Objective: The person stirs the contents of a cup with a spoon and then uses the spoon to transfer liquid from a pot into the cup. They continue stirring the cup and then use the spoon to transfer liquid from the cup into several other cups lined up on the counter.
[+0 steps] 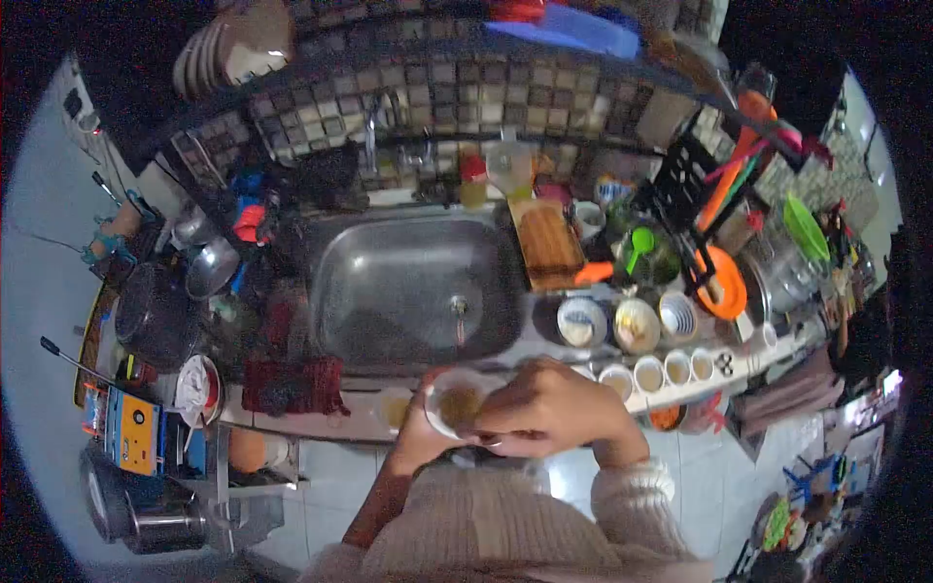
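My left hand (420,432) is wrapped around a small white cup (435,413) with something yellowish-brown inside. The cup is held just over the front edge of the counter, before the sink. My right hand (544,413) is closed at the cup's right rim, fingers pinched together. A small pale bit shows beneath those fingers, but what they grip is hidden. Left of the held cup stands another small cup (394,408) with similar contents. To the right of my right hand, several similar filled cups (649,373) line the counter's front edge.
Behind my hands lies a steel sink (418,277). Several bowls (637,325), a wooden board (546,241) and an orange plate (721,284) are on the right. A dark red cloth (292,386) and a yellow-and-blue box (134,432) are at the left.
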A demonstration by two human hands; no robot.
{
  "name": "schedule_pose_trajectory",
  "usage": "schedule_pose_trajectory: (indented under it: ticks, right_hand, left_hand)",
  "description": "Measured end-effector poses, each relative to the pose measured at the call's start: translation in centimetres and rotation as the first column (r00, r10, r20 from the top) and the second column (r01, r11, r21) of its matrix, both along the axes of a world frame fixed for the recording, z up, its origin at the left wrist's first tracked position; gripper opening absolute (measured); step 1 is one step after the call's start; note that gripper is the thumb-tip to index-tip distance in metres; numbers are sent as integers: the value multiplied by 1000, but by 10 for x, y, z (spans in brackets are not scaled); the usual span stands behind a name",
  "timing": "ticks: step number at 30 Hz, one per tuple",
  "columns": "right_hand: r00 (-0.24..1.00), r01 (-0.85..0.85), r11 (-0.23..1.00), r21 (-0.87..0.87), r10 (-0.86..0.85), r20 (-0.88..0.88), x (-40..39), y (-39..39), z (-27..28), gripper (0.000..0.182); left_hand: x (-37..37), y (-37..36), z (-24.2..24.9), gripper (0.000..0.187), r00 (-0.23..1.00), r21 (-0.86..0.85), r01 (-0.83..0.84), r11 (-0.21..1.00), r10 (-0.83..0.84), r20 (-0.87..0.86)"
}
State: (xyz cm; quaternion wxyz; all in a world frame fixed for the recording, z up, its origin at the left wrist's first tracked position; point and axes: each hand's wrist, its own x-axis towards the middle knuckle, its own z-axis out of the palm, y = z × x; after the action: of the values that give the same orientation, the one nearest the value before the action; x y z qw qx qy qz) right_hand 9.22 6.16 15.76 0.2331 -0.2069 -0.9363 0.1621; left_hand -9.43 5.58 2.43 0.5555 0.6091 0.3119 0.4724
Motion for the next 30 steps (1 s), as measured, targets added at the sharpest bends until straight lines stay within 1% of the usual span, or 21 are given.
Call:
schedule_pose_trajectory:
  ticks: [1, 2, 3, 5, 6, 7, 9, 11, 13, 14, 16, 17, 19, 20, 22, 23, 25, 26, 28, 29, 30]
  right_hand:
    - [1000, 16, 1000, 9, -16, -11, 2, 1, 0, 18]
    - [988, 67, 997, 28, -63, -139, 1, 3, 3, 18]
    - [988, 55, 998, 13, -53, -144, 1, 2, 1, 18]
    - [983, 165, 985, -48, -168, -71, 2, 6, -1, 17]
    - [992, 95, 992, -80, -100, -72, 1, 6, -3, 14]
    - [992, 94, 992, -81, -100, -73, -1, 7, -3, 14]
    - [993, -106, 986, -125, 99, -63, -4, 8, -1, 13]
    - [992, -128, 982, -141, 125, -29, 0, 6, 4, 13]
    - [997, -37, 996, -80, 32, -64, 4, 8, 6, 14]
    - [997, -40, 996, -82, 35, -64, 4, 8, 8, 14]
    - [989, 147, 982, -115, -143, 46, 1, 8, 15, 14]
    - [989, 146, 983, -114, -142, 47, -3, 9, 15, 14]
    - [994, -76, 995, -70, 82, 78, -11, 11, 12, 15]
    - [994, -77, 995, -69, 82, 78, -13, 10, 14, 15]
    - [983, -164, 975, -152, 174, 56, -15, 8, 22, 16]
    - [982, -169, 974, -149, 180, 60, -14, 8, 25, 16]
    - [968, 6, 996, -91, 17, 252, -10, 8, 29, 17]
    - [967, 0, 996, -94, 24, 254, -12, 8, 30, 17]
    - [981, 83, 997, 11, -83, 176, -18, 9, 32, 18]
    - [981, 83, 996, 7, -83, 176, -20, 9, 34, 18]
    - [987, 27, 1000, 13, -29, 161, -22, 8, 37, 18]
  left_hand:
    - [-2, -1, -4, 80, 995, 26, -6, 1000, 8, -95]
    - [-1, -1, -6, 80, 999, -21, 26, 999, -27, -44]
    - [-1, -7, -1, 80, 999, -35, 14, 999, -15, -49]
    - [3, -10, 13, 78, 997, -2, -37, 999, 36, -72]
    - [4, -10, 13, 77, 997, 15, -49, 999, 50, -64]
    - [2, -8, 9, 77, 997, 14, -50, 999, 51, -66]
    - [-2, -6, 2, 77, 998, -45, -20, 999, 17, -54]
    - [-2, -9, 3, 78, 999, -38, -33, 999, 32, -25]
    - [-2, -10, 4, 78, 990, 15, -68, 998, 70, -123]
    - [-2, -12, 5, 78, 990, 13, -72, 997, 73, -123]
    - [-2, -12, 11, 79, 983, 60, -78, 995, 87, -162]
    - [-1, -14, 14, 79, 983, 61, -80, 995, 89, -161]
    - [2, -16, 19, 79, 996, -94, -90, 992, 88, -23]
    - [1, -16, 20, 79, 996, -94, -90, 992, 88, -22]
    - [-2, -14, 22, 78, 997, -74, -67, 995, 64, -37]
    - [-2, -13, 23, 78, 997, -71, -73, 995, 71, -34]
    - [-2, -15, 26, 77, 976, 114, -110, 987, 128, -175]
    - [-1, -16, 28, 77, 976, 110, -116, 987, 135, -173]
    - [1, -14, 33, 76, 974, 54, -146, 988, 153, -169]
    - [3, -13, 34, 76, 974, 51, -145, 988, 152, -170]
    - [5, -13, 35, 76, 990, -14, -133, 991, 132, -50]
